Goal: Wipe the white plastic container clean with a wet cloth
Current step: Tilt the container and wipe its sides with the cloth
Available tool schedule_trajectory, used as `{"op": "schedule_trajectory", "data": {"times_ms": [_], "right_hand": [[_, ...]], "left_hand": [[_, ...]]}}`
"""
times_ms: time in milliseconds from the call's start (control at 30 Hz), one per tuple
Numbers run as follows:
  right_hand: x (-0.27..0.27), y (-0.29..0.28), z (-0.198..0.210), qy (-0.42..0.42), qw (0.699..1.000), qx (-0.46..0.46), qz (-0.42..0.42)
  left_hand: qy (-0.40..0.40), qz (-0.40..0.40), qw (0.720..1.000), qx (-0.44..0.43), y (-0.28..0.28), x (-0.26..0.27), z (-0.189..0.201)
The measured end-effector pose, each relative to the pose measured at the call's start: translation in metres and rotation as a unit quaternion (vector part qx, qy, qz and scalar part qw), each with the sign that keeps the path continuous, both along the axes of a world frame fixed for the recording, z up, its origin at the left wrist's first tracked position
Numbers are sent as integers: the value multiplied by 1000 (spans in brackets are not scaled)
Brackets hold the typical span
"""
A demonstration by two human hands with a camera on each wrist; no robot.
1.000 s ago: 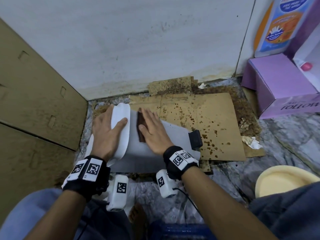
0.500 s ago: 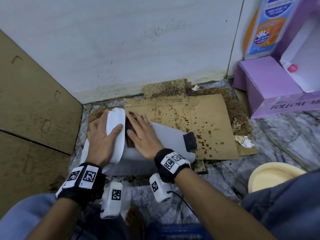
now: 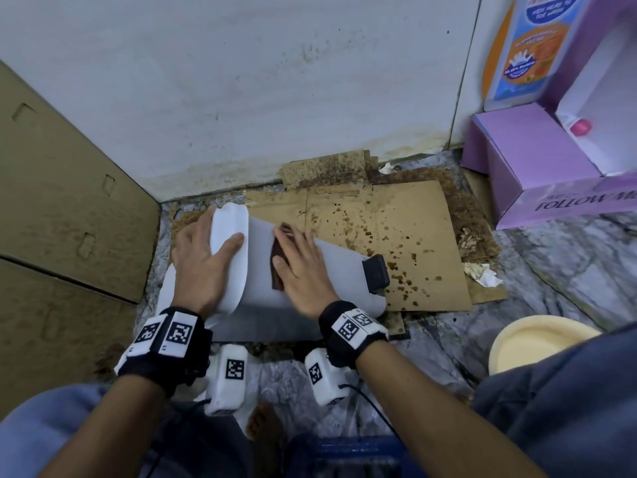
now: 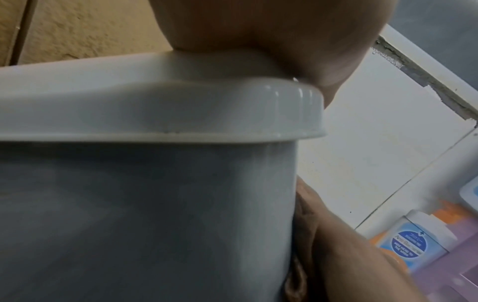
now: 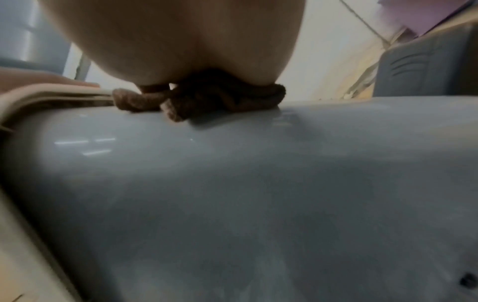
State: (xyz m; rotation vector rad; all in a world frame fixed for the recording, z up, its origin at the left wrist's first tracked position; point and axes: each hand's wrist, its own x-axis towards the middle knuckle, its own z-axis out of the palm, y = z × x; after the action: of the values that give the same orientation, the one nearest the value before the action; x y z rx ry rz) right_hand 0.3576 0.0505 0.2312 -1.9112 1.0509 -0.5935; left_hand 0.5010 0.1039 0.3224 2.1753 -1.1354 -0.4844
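The white plastic container (image 3: 341,267) lies on its side on stained cardboard, lid (image 3: 229,243) to the left and a black foot piece (image 3: 377,274) at its right end. My left hand (image 3: 200,257) grips the lid end, thumb on the front of the rim and fingers behind it. My right hand (image 3: 303,267) lies flat, pressing a brown cloth (image 3: 277,267) onto the container's upper side just right of the lid. In the right wrist view the bunched cloth (image 5: 207,98) sits under the palm on the wet, shiny container wall (image 5: 232,183). The left wrist view shows the lid rim (image 4: 181,114) close up.
Stained cardboard (image 3: 396,243) covers the floor against a tiled wall. A brown carton (image 3: 62,219) stands at the left. A purple box (image 3: 537,174) and a bottle (image 3: 527,53) are at the back right. A pale yellow bowl (image 3: 537,339) sits near my right knee.
My right hand slid the cloth up against the lid, then back a little toward the container's base. My left hand kept its hold on the lid end.
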Motion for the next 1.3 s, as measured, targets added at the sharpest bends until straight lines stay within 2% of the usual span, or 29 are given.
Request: {"op": "schedule_trajectory", "data": {"times_ms": [100,267,367,433,567,667,767,867,967,1033,1100,1233,1300], "right_hand": [[-1,-5,-3,3,1000,11,1],[-33,-23,-45,109,986,88,-94],[-44,-27,-58,123,972,145,-141],[-40,-20,-54,126,972,131,-152],[-24,4,-30,37,993,62,-98],[-21,4,-29,2,994,66,-82],[-28,-10,-43,48,992,68,-95],[-42,-36,-53,133,982,86,-107],[-53,-59,-46,186,974,120,-51],[-52,-62,-39,188,972,141,-30],[-42,-49,-36,171,974,140,-55],[-18,-3,-34,96,971,89,-198],[-14,7,-39,96,970,71,-213]], "left_hand": [[-2,1,1000,-4,0,3,0],[18,-4,1000,-21,10,1,-1],[3,-6,1000,-17,15,-5,-3],[-1,-7,1000,-18,16,-7,-4],[-4,-7,1000,-25,17,-5,-5],[7,-8,1000,-23,23,-1,-5],[16,-15,999,-29,28,1,-4],[34,-5,999,-31,27,2,-4],[43,2,999,-28,24,19,-9],[42,5,999,-28,22,35,-10],[45,17,999,-25,20,43,-9],[-12,39,999,-22,10,44,-9],[-35,35,998,-27,12,45,-14]]}}
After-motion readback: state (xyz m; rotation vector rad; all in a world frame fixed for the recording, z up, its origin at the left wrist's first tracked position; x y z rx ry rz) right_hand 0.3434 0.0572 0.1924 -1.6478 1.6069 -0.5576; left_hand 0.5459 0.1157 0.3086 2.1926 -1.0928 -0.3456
